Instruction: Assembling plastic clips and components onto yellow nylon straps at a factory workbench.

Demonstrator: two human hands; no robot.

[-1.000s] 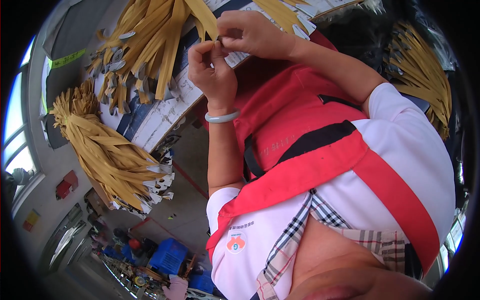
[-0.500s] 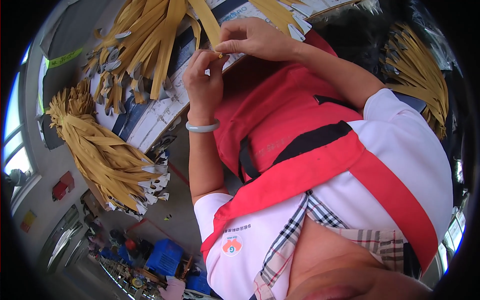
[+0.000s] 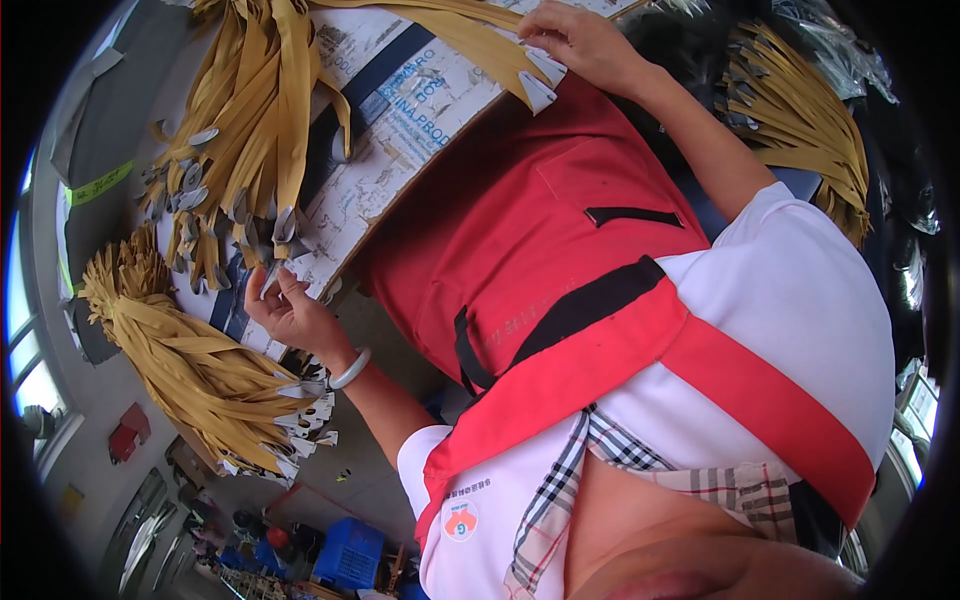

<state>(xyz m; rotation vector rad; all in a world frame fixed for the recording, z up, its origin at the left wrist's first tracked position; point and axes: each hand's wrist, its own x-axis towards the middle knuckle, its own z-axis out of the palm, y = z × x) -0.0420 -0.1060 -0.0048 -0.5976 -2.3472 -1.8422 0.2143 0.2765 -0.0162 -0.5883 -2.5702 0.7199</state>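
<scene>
My left hand (image 3: pixel 290 312), with a pale bangle (image 3: pixel 350 369) at the wrist, is just below the grey-tipped ends of a bundle of tan straps (image 3: pixel 265 110). Its thumb and forefinger are apart, and nothing shows between them. At the upper right, the curled fingers of my right hand (image 3: pixel 580 45) close on the end of a tan strap (image 3: pixel 480 10); the grip itself is partly hidden. Just beneath that hand, white-tipped tan straps (image 3: pixel 500 65) lie at the table edge.
The straps lie on a worn white table (image 3: pixel 400 140) with dark blue bands. A thick bundle of tan straps (image 3: pixel 190 350) hangs over its left end. Another strap bundle (image 3: pixel 810 120) lies at right, beside clear plastic. A blue crate (image 3: pixel 349 553) stands on the floor.
My hands have parted from where they met over a small piece at a strap end. The left has moved left and down with its fingers apart; the right has gone up and right.
</scene>
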